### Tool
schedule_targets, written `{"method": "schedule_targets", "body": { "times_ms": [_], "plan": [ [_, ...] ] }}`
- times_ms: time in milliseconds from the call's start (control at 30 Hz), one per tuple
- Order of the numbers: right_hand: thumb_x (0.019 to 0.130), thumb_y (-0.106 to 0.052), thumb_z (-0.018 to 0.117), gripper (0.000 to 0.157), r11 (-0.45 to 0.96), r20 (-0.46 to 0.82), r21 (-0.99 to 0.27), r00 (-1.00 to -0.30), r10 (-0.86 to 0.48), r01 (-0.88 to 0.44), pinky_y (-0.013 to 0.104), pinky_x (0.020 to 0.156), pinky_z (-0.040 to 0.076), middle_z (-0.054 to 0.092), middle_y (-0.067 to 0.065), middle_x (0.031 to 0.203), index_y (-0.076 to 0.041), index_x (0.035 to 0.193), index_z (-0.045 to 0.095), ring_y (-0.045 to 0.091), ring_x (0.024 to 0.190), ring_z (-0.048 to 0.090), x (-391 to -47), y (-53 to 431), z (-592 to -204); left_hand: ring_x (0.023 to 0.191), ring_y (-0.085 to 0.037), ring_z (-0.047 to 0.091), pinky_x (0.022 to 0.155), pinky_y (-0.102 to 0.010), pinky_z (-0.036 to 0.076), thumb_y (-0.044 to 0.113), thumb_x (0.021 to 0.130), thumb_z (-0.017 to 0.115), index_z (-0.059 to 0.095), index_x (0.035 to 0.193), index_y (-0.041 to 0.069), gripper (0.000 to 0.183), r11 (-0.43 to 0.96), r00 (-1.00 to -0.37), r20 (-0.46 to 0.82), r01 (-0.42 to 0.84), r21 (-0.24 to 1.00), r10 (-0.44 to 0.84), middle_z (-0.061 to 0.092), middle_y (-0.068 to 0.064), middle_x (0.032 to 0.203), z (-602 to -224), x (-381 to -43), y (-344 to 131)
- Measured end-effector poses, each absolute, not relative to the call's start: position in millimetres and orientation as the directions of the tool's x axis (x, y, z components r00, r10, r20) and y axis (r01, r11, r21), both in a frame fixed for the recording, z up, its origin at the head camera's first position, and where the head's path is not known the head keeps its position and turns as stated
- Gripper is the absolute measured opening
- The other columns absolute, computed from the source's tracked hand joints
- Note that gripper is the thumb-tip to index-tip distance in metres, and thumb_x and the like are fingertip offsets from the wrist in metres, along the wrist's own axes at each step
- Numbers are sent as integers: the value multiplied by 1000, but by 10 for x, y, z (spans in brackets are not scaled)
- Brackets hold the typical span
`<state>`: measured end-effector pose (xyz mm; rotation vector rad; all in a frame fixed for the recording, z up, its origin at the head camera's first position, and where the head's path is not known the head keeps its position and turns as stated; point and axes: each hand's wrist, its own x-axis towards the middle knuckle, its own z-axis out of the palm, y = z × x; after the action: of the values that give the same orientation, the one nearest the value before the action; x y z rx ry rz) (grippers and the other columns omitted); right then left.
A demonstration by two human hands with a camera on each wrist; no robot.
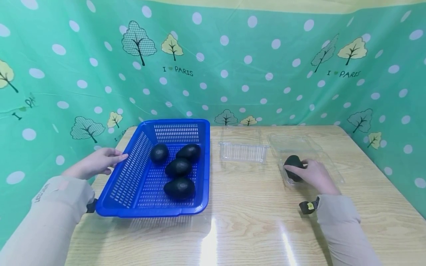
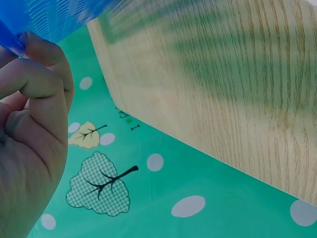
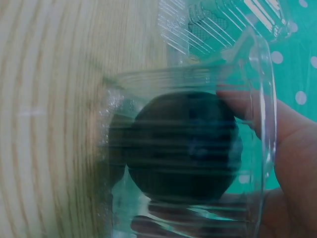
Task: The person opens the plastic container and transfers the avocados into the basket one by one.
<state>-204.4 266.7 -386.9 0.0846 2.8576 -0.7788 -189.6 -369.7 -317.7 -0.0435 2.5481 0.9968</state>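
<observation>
My left hand (image 1: 100, 161) pinches the left rim of a blue plastic basket (image 1: 153, 212), whose walls and floor are slotted. The left wrist view shows fingertips (image 2: 42, 47) at that blue edge. Several dark avocados (image 1: 179, 188) lie in the basket, mostly towards its right side. On the right, my right hand (image 1: 316, 175) grips another dark avocado (image 1: 293, 164) inside an open clear plastic container (image 1: 293, 143). Through the container's ribbed wall in the right wrist view, the avocado (image 3: 183, 148) appears low inside, with thumb and fingers around it.
A second clear plastic container (image 1: 243, 152) stands open between the basket and my right hand. Everything rests on a wood-grain table (image 1: 246, 207). A green dotted curtain (image 1: 233, 74) with printed trees hangs close behind the table and along both sides.
</observation>
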Motion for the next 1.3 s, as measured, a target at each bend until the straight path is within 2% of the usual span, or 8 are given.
{"method": "schedule_targets", "body": {
  "times_ms": [200, 333, 467, 667, 867, 1000, 1300],
  "plan": [
    [87, -71, 55, 99, 861, -185, -501, -983, -12, 84, 53, 87, 50, 55, 38, 129, 17, 133, 48, 43, 109, 59, -2050, 2693, -3865, 90, -12, 55, 70, -29, 50, 44, 106, 40, 32, 137, -16, 68, 741, -917, -384, -184, 646, 107, 64, -1, 100, -3163, -1890, -3680],
    [87, -70, 56, 98, 849, -180, -521, -984, -10, 86, 52, 87, 51, 56, 38, 128, 16, 132, 48, 43, 109, 59, -2052, 2690, -3867, 98, -16, 57, 76, -29, 51, 44, 105, 40, 32, 138, -16, 69, 748, -918, -382, -179, 639, 107, 64, -4, 105, -3159, -1887, -3683],
    [88, -70, 55, 100, 841, -184, -531, -983, 0, 100, 56, 91, 50, 53, 39, 131, 17, 136, 44, 48, 114, 57, -2052, 2677, -3872, 102, -18, 58, 78, -29, 52, 45, 105, 41, 31, 139, -17, 71, 750, -918, -382, -178, 637, 107, 65, -6, 108, -3163, -1889, -3686],
    [89, -69, 54, 103, 818, -191, -558, -981, 40, 142, 59, 97, 47, 45, 42, 138, 16, 143, 34, 53, 122, 50, -2061, 2691, -3893, 95, -14, 56, 74, -29, 51, 46, 105, 41, 31, 139, -16, 72, 742, -914, -393, -193, 642, 102, 64, -3, 104, -3166, -1897, -3676],
    [90, -65, 57, 101, 769, -118, -623, -989, 87, 142, 61, 96, 46, 38, 42, 143, 11, 150, 26, 54, 124, 47, -2061, 2697, -3890, 88, -11, 56, 69, -29, 50, 46, 105, 42, 33, 138, -15, 70, 729, -913, -395, -199, 655, 105, 64, 1, 97, -3168, -1894, -3667],
    [89, -60, 61, 98, 756, -50, -644, -992, 112, 118, 62, 95, 46, 38, 41, 143, 10, 149, 28, 54, 124, 46, -2065, 2685, -3894, 82, -9, 55, 64, -27, 48, 45, 105, 42, 35, 137, -14, 67, 719, -913, -392, -199, 666, 110, 64, 3, 93, -3175, -1890, -3666],
    [90, -52, 65, 91, 712, 38, -698, -989, 142, 76, 59, 91, 45, 41, 38, 141, 9, 148, 30, 50, 121, 47, -2054, 2654, -3854, 88, -11, 56, 67, -29, 50, 47, 104, 42, 34, 137, -14, 70, 735, -919, -382, -190, 651, 101, 64, 0, 99, -3186, -1902, -3679]
  ]
}}
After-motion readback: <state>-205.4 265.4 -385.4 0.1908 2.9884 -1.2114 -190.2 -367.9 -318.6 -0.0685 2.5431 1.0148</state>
